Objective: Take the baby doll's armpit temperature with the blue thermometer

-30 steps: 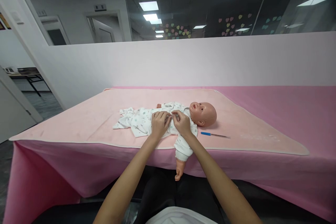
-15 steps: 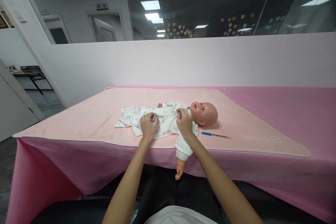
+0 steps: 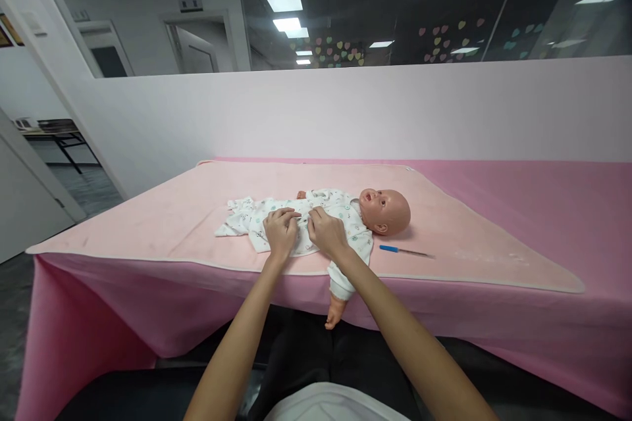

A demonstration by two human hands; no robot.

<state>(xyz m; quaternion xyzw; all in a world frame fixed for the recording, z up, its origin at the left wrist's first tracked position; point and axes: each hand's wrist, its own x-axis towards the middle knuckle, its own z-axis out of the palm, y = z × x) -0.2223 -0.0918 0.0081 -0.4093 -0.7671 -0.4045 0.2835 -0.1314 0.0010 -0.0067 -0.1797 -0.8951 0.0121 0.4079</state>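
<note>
A baby doll lies on its back, head to the right. It wears a white patterned baby garment, and one forearm hangs over the table's front edge. My left hand is closed at the front of the garment, low on the torso. Close on its right, my right hand pinches the front opening with bent fingers. The small piece of cloth between the fingertips is mostly hidden by the hands. A blue-handled thin tool rests beside the doll's head.
A peach mat with a pale edge lies over the pink tablecloth. Behind the table stands a white wall with dark glass above. At the far left are a door and a small table.
My right hand has moved left along the garment, from near the doll's neck to beside my left hand. The left hand stays about where it was. The view has tilted slightly.
</note>
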